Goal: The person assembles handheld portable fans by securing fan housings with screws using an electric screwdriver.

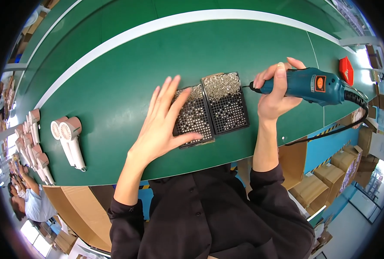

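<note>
My right hand (278, 93) is wrapped round a teal electric screwdriver (306, 85), which lies level with its thin bit pointing left. Just left of the bit is a black screw tray (227, 116), a grid of small holes with a heap of silvery screws at its far end. A second black screw tray (195, 118) of the same kind sits against its left side. Over that tray's left part my left hand (159, 118) is spread, fingers apart and thumb across the near end, holding nothing; whether it touches the tray I cannot tell.
Two pale pink and white handheld fans (71, 140) lie left on the green table (114, 99), with several more fans (33, 146) beyond. A red container (346, 71) stands far right. The screwdriver's black cable (360, 118) loops over the near edge. Cardboard boxes (317, 183) stand below, right.
</note>
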Demonstrator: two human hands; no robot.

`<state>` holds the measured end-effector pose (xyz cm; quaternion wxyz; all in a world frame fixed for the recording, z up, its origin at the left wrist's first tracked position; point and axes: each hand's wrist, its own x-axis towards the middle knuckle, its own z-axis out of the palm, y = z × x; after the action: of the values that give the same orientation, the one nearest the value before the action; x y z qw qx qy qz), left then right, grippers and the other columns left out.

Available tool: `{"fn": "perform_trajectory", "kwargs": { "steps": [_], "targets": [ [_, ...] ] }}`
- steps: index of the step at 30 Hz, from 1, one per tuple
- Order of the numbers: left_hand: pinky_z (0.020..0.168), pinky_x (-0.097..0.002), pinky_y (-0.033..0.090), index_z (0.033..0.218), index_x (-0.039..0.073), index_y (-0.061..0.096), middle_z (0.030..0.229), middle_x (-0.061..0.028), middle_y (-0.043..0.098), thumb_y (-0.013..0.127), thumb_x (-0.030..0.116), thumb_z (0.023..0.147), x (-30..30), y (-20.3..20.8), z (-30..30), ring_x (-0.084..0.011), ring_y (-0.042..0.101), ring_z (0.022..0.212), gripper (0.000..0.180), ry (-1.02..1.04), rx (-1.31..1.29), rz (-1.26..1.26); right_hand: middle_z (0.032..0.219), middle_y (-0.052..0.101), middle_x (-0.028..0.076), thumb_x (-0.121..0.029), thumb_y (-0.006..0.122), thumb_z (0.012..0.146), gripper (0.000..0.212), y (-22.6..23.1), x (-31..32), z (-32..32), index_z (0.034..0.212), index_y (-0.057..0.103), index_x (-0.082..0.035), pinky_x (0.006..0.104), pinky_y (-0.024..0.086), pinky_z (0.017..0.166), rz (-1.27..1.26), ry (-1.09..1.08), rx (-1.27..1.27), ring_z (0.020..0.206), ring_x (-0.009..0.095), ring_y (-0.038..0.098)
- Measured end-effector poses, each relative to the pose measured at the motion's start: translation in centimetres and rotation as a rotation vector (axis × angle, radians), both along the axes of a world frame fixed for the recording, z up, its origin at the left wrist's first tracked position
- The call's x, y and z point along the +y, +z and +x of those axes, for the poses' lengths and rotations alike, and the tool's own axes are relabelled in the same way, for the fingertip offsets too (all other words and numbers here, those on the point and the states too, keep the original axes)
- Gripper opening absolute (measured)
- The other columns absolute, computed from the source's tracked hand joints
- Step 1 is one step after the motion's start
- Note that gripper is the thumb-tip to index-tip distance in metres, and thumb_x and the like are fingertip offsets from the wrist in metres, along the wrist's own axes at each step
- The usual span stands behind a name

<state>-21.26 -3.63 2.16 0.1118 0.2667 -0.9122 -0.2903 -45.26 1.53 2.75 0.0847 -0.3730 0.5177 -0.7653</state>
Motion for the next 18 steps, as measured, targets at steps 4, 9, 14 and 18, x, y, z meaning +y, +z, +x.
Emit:
{"fn": "perform_trajectory", "kwargs": {
  "steps": [4,9,14,18],
  "targets": [
    [0.116,-0.0569,0.017,0.150,0.008,0.022,0.156,-0.0262,0.008,0.090,0.046,0.051,1.1,-0.8,2.3,-0.0443,0.011,0.144,0.125,0.050,0.049,0.079,0.061,0.050,0.009,-0.010,0.054,0.093,0.023,0.2,0.0,0.1,0.110,0.044,0.002,0.0327,0.042,0.041,-0.004,-0.072,0.006,0.043,0.016,0.046],
    [0.115,-0.0572,0.020,0.151,0.009,0.018,0.156,-0.0255,0.007,0.092,0.040,0.049,2.0,-1.2,3.3,-0.0436,0.013,0.144,0.129,0.098,0.072,0.149,0.061,0.048,0.008,-0.011,0.054,0.094,0.014,0.9,-2.2,0.0,0.097,0.046,0.000,0.0346,0.044,0.043,-0.127,-0.082,-0.141,0.044,0.018,0.048],
    [0.116,-0.0559,0.018,0.151,0.009,0.019,0.156,-0.0222,0.010,0.091,0.039,0.050,2.0,-1.5,3.2,-0.0399,0.015,0.144,0.127,0.095,-0.011,0.019,0.061,0.049,0.007,-0.011,0.057,0.093,0.015,0.6,-3.4,0.2,0.094,0.048,0.001,0.0320,0.044,0.044,-0.126,-0.041,-0.144,0.045,0.016,0.050],
    [0.117,-0.0560,0.015,0.151,0.009,0.019,0.156,-0.0204,0.014,0.091,0.039,0.046,1.8,-1.4,2.8,-0.0370,0.017,0.144,0.130,0.102,0.020,0.025,0.061,0.049,0.007,-0.010,0.057,0.093,0.015,0.4,-3.4,0.3,0.094,0.048,0.002,0.0319,0.044,0.043,-0.124,-0.046,-0.137,0.044,0.016,0.049]
  ]
}}
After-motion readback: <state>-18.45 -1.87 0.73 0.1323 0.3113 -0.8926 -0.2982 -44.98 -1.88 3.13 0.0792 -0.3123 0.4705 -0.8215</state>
